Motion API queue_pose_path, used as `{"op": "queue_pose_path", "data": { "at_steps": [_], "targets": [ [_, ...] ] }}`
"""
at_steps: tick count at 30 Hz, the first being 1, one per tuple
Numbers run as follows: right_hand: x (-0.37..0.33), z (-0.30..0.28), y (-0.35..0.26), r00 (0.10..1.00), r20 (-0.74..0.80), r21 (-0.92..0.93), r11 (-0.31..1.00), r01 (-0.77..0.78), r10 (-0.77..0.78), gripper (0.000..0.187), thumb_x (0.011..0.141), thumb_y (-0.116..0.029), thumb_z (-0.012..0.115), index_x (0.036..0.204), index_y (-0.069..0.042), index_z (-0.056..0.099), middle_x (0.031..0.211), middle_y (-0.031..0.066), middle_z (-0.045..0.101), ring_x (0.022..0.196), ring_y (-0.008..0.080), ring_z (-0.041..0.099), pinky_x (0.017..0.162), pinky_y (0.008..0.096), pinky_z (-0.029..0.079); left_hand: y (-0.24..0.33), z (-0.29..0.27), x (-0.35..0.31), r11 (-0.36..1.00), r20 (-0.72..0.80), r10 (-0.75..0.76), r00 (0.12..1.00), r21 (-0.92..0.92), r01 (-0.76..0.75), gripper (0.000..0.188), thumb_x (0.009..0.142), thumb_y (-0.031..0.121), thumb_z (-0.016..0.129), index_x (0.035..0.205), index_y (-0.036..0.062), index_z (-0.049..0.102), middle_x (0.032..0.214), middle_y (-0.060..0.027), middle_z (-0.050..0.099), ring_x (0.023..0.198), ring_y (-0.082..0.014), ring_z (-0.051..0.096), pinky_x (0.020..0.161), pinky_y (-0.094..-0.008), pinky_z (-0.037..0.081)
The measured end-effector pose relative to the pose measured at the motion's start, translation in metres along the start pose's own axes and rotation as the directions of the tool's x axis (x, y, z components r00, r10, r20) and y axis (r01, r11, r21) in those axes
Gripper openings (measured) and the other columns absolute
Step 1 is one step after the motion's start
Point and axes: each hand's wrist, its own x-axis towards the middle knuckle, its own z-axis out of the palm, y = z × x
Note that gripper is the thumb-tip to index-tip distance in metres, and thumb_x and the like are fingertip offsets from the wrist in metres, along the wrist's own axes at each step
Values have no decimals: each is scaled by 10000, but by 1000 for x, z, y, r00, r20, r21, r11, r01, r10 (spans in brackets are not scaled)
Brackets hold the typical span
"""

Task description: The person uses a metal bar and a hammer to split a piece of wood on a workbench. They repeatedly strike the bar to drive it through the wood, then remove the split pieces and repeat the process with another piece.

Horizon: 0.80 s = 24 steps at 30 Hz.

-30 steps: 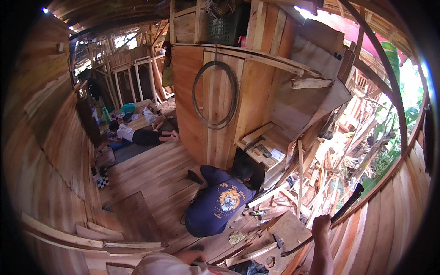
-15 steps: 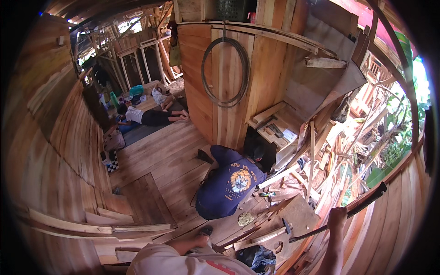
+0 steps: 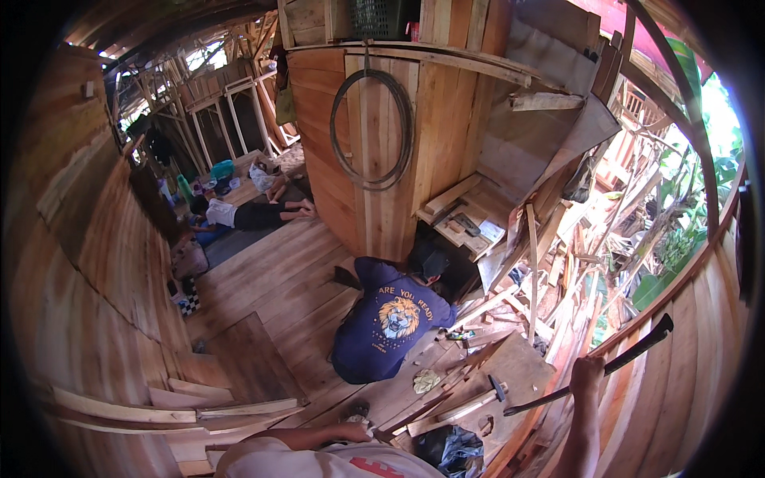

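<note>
My right hand (image 3: 587, 374) is raised at the lower right, shut on a long dark metal bar (image 3: 629, 352) that slants up to the right along the curved wooden wall. My left hand (image 3: 353, 432) lies low at the bottom centre, just above my pale shirt, near the end of a wooden strip (image 3: 414, 416). Its fingers are too small to read. Below me a person in a dark blue shirt (image 3: 388, 320) kneels on the plank floor, head toward a dark opening.
A hammer (image 3: 488, 395) lies on loose boards by a plywood sheet (image 3: 518, 368). A coiled hose (image 3: 373, 127) hangs on the plank wall. Another person (image 3: 253, 213) lies on the floor at the back left. Scrap timber (image 3: 558, 263) is piled at the right.
My right hand has risen a little with the bar. My left forearm and shirt have come further into view, and the view has shifted over the kneeling person.
</note>
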Motion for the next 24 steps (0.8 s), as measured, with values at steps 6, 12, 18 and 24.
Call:
{"op": "queue_pose_path", "data": {
  "at_steps": [6, 12, 18, 24],
  "targets": [
    [6, -6, 0, 1000, 14, -67, 998, 11, -10, 97, 804, -194, 617, 822, -223, 707, 801, -47, 681, 822, 136, 645, 682, 306, 415, -28, 5, 12, 994, -66, -94, 993, 41, 97, 598, 741, 439, 589, 1082, -52, 618, 1042, -263, 639, 964, -365, 632, 827, -421, 482],
    [-15, 2, 3, 989, -72, 80, 990, -120, 126, 123, 755, -75, 568, 784, -121, 678, 773, 60, 665, 824, 207, 643, 746, 372, 428, -68, 9, 13, 1000, -134, -24, 991, -5, 23, 507, 748, 484, 634, 917, 6, 630, 853, -173, 657, 791, -254, 613, 674, -413, 461],
    [-30, 3, 4, 989, 65, 132, 982, -137, 129, 68, 653, -117, 699, 710, -148, 678, 784, 61, 666, 827, 209, 650, 752, 320, 469, -155, 63, 6, 983, -74, -124, 989, -141, 113, 471, 758, 430, 657, 948, -1, 664, 924, -197, 667, 824, -275, 636, 751, -385, 492],
    [-63, -31, 11, 956, 232, 130, 968, -213, 179, 103, 669, -94, 701, 767, -125, 701, 864, 82, 690, 838, 238, 667, 747, 340, 515, -196, 87, -29, 947, -41, -172, 984, -282, 153, 418, 835, 390, 621, 1003, 7, 636, 916, -119, 654, 813, -211, 605, 724, -355, 480]
  ]
}}
